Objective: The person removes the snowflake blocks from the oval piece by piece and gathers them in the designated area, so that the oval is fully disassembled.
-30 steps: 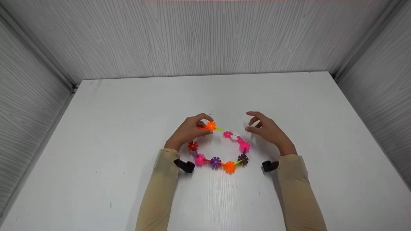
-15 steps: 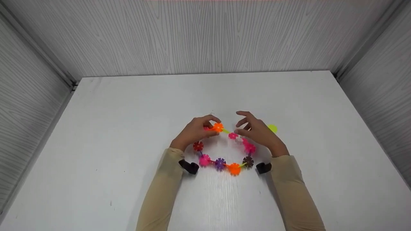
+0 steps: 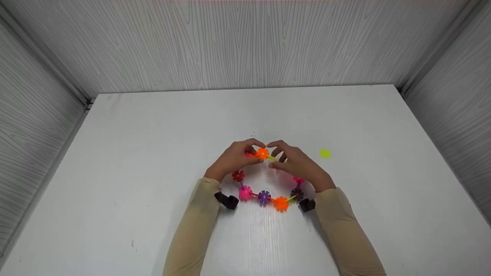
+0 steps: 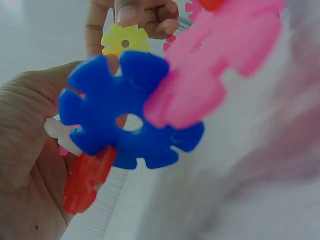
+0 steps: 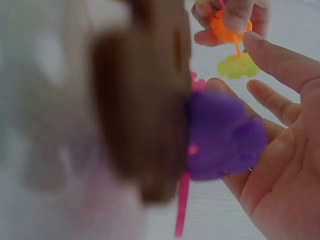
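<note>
A ring-shaped chain of slotted, flower-like plastic discs (image 3: 264, 197) lies between the hands in the head view. My left hand (image 3: 234, 159) pinches an orange disc (image 3: 262, 153) at the chain's far side, with a yellow disc (image 4: 125, 39) joined to it. My right hand (image 3: 297, 163) has its thumb and index finger spread beside that yellow disc; in the right wrist view its fingers (image 5: 275, 100) surround the disc without a visible grip. A blue disc (image 4: 130, 112) and a pink disc (image 4: 220, 65) are close to the left wrist camera. The right hand covers part of the chain.
A flat yellow-green circle (image 3: 325, 153) lies on the white table (image 3: 153, 161) to the right of the right hand. Grey wood-grain panels (image 3: 245, 46) stand at the back and both sides. Blurred brown and purple discs (image 5: 225, 135) fill much of the right wrist view.
My right hand has moved left toward the left hand, uncovering the yellow-green circle and covering the chain's right part. The left hand, still pinching the orange disc, has shifted slightly right with the chain.
</note>
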Demonstrator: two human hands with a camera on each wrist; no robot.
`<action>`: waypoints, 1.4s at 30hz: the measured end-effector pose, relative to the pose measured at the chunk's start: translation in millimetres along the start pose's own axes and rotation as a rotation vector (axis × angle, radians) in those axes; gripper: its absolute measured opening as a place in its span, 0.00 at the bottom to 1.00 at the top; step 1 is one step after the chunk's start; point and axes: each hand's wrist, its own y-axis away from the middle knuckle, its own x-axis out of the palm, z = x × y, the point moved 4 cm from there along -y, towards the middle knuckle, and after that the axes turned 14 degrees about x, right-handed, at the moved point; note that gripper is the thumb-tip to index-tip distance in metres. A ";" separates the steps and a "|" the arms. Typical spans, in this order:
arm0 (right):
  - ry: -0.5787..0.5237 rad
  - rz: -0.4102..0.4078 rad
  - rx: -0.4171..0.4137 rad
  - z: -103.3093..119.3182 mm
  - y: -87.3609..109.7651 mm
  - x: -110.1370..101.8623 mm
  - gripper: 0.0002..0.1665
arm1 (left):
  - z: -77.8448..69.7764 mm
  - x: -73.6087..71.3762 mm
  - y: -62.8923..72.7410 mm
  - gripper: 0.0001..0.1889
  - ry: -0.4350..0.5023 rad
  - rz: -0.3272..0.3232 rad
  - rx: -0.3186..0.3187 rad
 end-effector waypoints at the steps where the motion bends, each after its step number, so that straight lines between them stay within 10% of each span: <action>1: 0.007 -0.002 -0.002 1.3 0.2 0.8 0.35 | -0.1 0.2 0.1 0.18 0.005 0.000 0.003; 42: 0.073 -0.109 -0.127 9.1 1.4 2.2 0.19 | 2.0 1.4 0.5 0.18 0.073 -0.025 0.022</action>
